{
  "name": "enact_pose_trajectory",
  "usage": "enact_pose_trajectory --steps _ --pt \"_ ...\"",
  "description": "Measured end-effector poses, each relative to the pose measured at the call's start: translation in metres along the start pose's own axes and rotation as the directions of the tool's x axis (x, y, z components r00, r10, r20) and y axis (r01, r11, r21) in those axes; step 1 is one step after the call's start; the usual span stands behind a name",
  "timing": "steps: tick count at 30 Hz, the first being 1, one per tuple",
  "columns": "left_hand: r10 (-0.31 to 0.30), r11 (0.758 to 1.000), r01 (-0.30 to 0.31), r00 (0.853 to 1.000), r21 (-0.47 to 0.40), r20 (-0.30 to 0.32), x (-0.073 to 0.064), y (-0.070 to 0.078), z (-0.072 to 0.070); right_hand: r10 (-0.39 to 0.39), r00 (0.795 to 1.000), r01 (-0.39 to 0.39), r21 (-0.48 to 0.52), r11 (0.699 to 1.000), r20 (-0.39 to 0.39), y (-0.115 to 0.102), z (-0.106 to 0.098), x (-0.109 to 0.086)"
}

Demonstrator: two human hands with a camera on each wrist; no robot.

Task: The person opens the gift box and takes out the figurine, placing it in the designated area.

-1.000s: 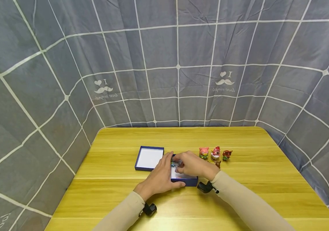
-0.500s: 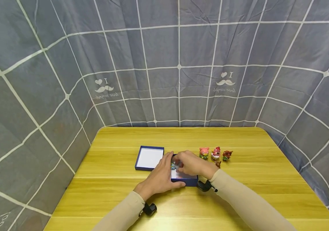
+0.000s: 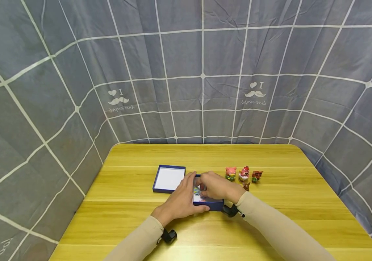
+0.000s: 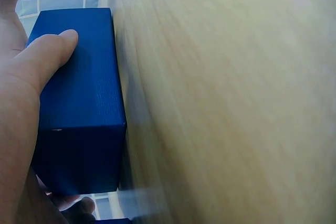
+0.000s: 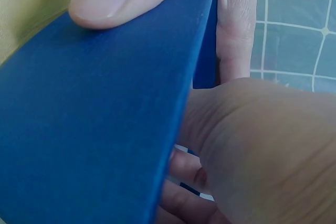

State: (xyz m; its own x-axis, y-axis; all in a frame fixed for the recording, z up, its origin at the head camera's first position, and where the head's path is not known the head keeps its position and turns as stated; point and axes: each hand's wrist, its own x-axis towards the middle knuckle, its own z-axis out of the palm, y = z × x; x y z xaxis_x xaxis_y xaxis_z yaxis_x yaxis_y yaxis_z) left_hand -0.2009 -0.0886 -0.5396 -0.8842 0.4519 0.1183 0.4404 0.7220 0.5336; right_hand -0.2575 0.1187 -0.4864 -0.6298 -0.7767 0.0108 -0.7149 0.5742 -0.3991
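Note:
An open blue box [image 3: 213,205] with a white inside stands in front of me. My left hand [image 3: 180,201] grips it from the left, thumb on the near wall and fingers along the left side. The left wrist view shows that thumb on the box's blue wall [image 4: 84,87]. My right hand [image 3: 219,185] reaches down inside, its thumb and fingers pinching a small blue-green figurine [image 3: 197,190]. A bit of pink shows low in the box, too small to tell. In the right wrist view the blue wall [image 5: 94,108] partly hides the right fingers.
A shallow blue lid [image 3: 169,177] with a white inside lies left of the box. To the right stand a pink figurine [image 3: 230,173], a red-and-white one [image 3: 243,174], a dark red one [image 3: 256,175] and a small brown one [image 3: 246,186]. Grey curtain surrounds the wooden table [image 3: 133,217].
Inside the box, the blue-green figurine has shifted slightly toward me along with the right fingertips. My left hand and the box have stayed in place.

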Motion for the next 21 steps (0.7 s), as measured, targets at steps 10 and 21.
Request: enact_pose_trajectory --steps 10,21 --pt "0.0 1.0 0.0 1.0 -0.002 0.007 -0.0009 0.0007 0.0001 0.018 1.0 -0.019 -0.028 0.999 -0.016 0.0017 0.0017 -0.0012" --pt "0.008 1.0 -0.008 1.0 -0.001 -0.001 -0.0003 0.0001 0.0008 0.024 0.998 -0.027 -0.056 0.998 -0.052 0.0013 0.0042 -0.0041"
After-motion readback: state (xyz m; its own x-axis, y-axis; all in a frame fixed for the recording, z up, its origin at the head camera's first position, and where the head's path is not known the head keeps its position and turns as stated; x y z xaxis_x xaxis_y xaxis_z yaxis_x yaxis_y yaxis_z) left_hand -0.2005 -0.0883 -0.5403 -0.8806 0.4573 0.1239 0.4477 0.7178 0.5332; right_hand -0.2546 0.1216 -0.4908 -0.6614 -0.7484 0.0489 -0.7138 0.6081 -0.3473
